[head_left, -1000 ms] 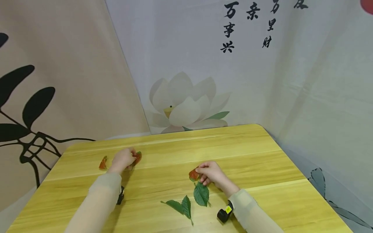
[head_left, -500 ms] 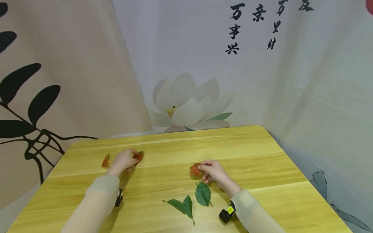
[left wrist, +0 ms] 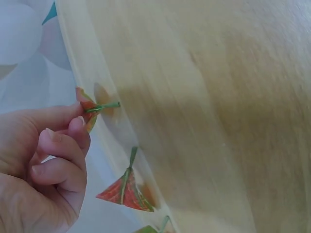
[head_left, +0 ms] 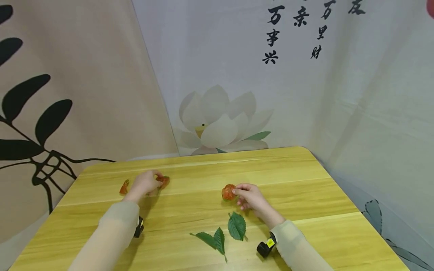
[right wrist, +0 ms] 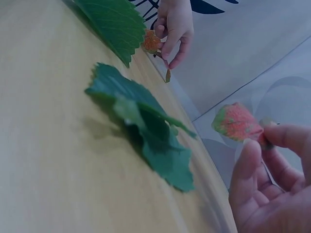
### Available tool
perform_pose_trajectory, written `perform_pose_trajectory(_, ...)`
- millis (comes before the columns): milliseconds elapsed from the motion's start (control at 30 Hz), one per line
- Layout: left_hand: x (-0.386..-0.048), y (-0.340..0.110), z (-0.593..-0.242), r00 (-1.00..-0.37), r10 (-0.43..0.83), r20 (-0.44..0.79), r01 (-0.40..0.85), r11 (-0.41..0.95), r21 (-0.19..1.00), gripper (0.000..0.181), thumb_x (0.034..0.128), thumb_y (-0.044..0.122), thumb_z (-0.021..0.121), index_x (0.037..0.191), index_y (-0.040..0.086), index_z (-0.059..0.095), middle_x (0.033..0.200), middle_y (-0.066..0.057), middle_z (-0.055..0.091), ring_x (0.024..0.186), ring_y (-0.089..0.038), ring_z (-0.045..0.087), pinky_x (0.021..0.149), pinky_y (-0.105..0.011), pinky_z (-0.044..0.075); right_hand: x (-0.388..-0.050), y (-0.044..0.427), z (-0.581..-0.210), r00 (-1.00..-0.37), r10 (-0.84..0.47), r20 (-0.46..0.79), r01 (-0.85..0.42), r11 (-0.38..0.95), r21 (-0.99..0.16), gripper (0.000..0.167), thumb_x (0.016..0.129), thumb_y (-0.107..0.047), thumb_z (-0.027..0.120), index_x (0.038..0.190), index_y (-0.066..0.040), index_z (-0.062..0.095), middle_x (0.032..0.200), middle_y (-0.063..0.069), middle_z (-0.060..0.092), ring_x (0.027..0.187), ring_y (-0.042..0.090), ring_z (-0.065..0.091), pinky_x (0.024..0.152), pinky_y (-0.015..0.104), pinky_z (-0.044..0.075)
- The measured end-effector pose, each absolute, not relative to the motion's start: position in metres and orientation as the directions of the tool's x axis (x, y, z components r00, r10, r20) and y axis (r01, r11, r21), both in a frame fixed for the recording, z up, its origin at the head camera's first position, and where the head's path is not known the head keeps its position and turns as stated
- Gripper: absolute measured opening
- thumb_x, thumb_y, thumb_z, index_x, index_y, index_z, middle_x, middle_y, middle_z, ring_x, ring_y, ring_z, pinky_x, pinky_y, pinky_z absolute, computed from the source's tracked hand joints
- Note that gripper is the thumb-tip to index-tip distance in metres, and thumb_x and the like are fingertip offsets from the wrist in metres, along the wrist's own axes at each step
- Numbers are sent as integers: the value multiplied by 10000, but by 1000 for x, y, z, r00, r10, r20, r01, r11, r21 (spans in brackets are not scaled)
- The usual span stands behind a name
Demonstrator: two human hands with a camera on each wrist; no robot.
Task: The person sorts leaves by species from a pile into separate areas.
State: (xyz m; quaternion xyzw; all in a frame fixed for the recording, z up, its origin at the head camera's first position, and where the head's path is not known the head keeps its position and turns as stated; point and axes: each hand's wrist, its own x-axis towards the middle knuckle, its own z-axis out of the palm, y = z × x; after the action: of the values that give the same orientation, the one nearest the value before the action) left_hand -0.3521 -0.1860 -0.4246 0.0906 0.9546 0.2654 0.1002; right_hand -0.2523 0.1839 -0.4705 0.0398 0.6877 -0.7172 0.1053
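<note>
Between thumb and forefinger my left hand (head_left: 145,184) pinches a red-orange leaf (head_left: 164,182) at the far left of the table; the left wrist view shows its short green stem (left wrist: 109,105). Beside that hand another red leaf (head_left: 124,187) lies folded, its stem visible in the left wrist view. My right hand (head_left: 251,197) pinches a red leaf with a green edge (right wrist: 236,122) by its base, held out to the left. Nearer to me lies a broad green leaf (head_left: 236,226), just below the right hand. Its other fingers are loosely bent.
Two narrower green leaves, one (head_left: 219,241) touching the other (head_left: 206,239), lie at the front middle of the wooden table (head_left: 298,180). A printed cloth backdrop (head_left: 288,101) hangs behind the table's far edge. Each wrist carries a small black camera (head_left: 263,248).
My right hand has moved the red leaf away from the broad green leaf, toward the far side, and turned its face more into view. The left hand stays nearly in place, still pinching.
</note>
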Motion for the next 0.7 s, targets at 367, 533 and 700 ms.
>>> perform_pose_trajectory(367, -356, -184, -418, -959, 236, -153, 138, 868, 477, 403, 934, 152, 623, 1305, 8, 559, 567, -11, 527, 390, -66, 325, 425, -234, 329, -257, 179, -467, -977, -109, -184, 189, -42, -981, 210, 914, -176, 672, 1022, -9, 607, 801, 59, 577, 547, 123, 528, 465, 235, 454)
perform_pose_trajectory(533, -353, -181, -415, -957, 242, -159, 141, 869, 474, 408, 946, 150, 612, 1325, 14, 546, 680, -75, 620, 390, -64, 330, 420, -226, 331, -265, 170, -461, -977, -134, -165, 170, -29, -985, 217, 917, -177, 664, 1031, -1, 609, 839, 60, 574, 551, 127, 528, 468, 243, 454)
perform_pose_trajectory(700, -350, -178, -411, -956, 257, -140, 164, 867, 471, 405, 951, 149, 607, 1330, 19, 544, 740, -122, 644, 390, -66, 331, 414, -225, 335, -280, 154, -452, -979, -132, -157, 159, -3, -987, 234, 922, -176, 659, 1065, 3, 612, 895, 81, 592, 546, 132, 523, 463, 249, 458)
